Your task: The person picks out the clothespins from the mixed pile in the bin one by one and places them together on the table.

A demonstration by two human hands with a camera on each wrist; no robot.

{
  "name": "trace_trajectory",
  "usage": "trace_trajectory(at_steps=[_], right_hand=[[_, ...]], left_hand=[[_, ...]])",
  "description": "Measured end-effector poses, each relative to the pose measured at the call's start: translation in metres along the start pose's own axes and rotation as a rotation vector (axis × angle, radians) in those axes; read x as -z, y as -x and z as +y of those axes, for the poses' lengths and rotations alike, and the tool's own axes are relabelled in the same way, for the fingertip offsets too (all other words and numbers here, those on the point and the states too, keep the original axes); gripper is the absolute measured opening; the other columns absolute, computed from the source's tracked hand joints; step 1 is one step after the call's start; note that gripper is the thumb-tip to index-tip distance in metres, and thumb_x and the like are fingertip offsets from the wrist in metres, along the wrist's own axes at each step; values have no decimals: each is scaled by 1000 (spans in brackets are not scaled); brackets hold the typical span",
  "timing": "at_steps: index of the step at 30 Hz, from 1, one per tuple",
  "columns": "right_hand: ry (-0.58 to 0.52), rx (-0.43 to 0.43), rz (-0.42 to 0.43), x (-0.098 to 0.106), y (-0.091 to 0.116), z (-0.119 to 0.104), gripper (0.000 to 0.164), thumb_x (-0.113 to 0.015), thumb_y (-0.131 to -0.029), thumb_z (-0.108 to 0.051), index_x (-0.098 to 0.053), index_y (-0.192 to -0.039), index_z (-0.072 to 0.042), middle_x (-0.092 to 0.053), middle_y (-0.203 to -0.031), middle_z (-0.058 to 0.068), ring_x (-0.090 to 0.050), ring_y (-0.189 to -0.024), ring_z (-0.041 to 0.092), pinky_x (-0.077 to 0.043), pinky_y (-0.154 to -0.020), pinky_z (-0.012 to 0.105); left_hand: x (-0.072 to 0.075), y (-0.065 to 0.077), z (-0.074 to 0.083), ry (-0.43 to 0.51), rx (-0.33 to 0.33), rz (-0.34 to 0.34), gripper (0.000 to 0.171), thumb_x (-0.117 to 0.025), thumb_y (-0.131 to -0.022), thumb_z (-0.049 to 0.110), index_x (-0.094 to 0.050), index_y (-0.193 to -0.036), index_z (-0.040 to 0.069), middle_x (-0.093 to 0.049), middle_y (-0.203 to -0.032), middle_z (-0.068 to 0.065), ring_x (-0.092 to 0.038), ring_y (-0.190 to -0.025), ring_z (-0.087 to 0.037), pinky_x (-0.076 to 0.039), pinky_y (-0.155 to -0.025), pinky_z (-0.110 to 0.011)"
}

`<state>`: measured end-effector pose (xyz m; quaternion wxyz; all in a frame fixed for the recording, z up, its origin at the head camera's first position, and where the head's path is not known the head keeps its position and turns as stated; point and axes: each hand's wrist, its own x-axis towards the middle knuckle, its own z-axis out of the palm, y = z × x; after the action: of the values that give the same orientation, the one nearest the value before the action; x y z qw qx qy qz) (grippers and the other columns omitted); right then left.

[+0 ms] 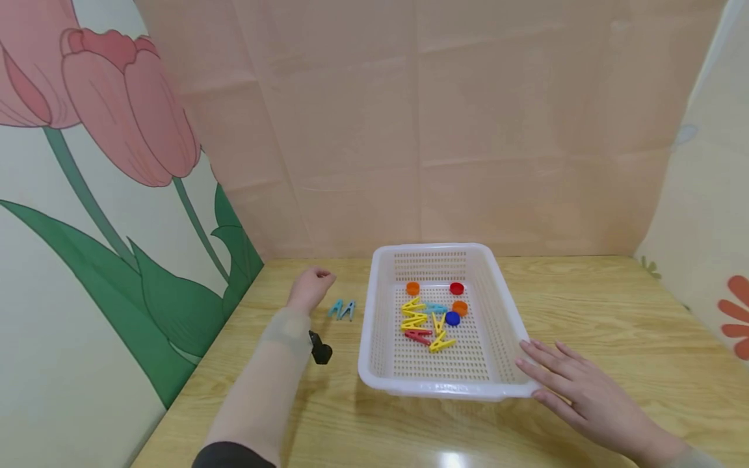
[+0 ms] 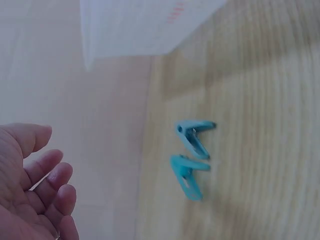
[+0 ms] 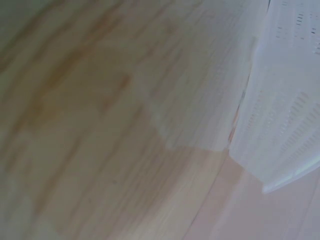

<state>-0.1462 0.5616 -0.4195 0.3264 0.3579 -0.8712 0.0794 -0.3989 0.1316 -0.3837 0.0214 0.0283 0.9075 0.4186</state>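
Observation:
My left hand point(image 1: 312, 289) hovers beyond two clothespins to the left of a white plastic basket point(image 1: 433, 389). Its fingers curl loosely around nothing, as the left wrist view confirms. One clothespin is teal point(image 2: 186, 179), the other a paler blue point(image 2: 192, 136); both lie on the table, apart from the hand. My right hand point(image 1: 585, 393) has its fingers stretched out, touching the basket's near right corner. Inside the basket are several yellow clothespins point(image 1: 441, 342), a red one point(image 1: 418, 336) and light blue clothespins point(image 1: 435, 308). The right wrist view shows the basket wall point(image 3: 272, 120) but no hand.
Round caps also lie in the basket: two orange point(image 1: 413, 288), one red point(image 1: 456, 288), one dark blue point(image 1: 452, 318). The wooden table point(image 1: 597, 299) ends at a beige cloth backdrop point(image 1: 468, 130). A tulip-painted panel point(image 1: 134, 279) borders the left side.

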Motion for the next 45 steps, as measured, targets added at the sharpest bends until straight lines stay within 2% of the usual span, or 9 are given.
trace_trajectory(at_steps=[8,18,21,25,33,39,45], right_hand=[[-1,-28,-41,3,-1,-1,52,-34,-104,-43,-60,-130,-7,-51,-139,15,-32,-139,15,-13,-116,34],[-2,-10,-16,1,-1,0,51,-35,-103,-43,-60,-130,-8,-51,-139,15,-33,-139,16,-14,-115,35],[-5,0,-4,0,-1,0,50,-36,-103,-43,-61,-130,-8,-52,-139,15,-34,-138,16,-14,-115,35],[-6,0,-8,1,-1,0,50,-36,-103,-43,-60,-130,-8,-52,-139,15,-34,-139,16,-14,-116,34],[2,-13,-30,3,-1,-2,51,-35,-104,-43,-60,-131,-8,-51,-139,15,-33,-139,16,-13,-116,34],[8,-32,-61,4,0,-2,52,-34,-103,-45,-60,-131,-9,-51,-140,14,-31,-139,15,-13,-116,33],[0,15,-17,1,-2,10,51,-36,-103,-43,-61,-129,-8,-53,-138,15,-35,-138,17,-15,-115,33]], left_hand=[[0,2,44,-2,-95,-3,37,-56,-94,45,-62,-117,16,-61,-118,-3,-56,-109,-24,-46,-91,-44],[-13,5,100,48,-238,-44,36,-59,-94,39,-63,-117,11,-62,-115,-4,-57,-106,-22,-46,-90,-41],[-18,9,115,51,-262,-55,34,-60,-94,36,-63,-116,11,-62,-113,-4,-57,-103,-21,-48,-88,-40],[-26,16,132,31,-261,-66,31,-59,-95,36,-63,-116,14,-62,-111,-2,-57,-100,-19,-49,-87,-37],[-52,26,151,52,-264,-143,34,-61,-94,40,-60,-119,18,-59,-108,2,-55,-97,-18,-49,-85,-36],[-76,27,156,-10,-298,-175,33,-62,-93,39,-61,-118,18,-59,-109,2,-55,-93,-16,-50,-83,-33],[-102,18,159,-100,-337,-205,31,-63,-92,38,-63,-115,17,-62,-107,3,-57,-86,-13,-50,-74,-29]])
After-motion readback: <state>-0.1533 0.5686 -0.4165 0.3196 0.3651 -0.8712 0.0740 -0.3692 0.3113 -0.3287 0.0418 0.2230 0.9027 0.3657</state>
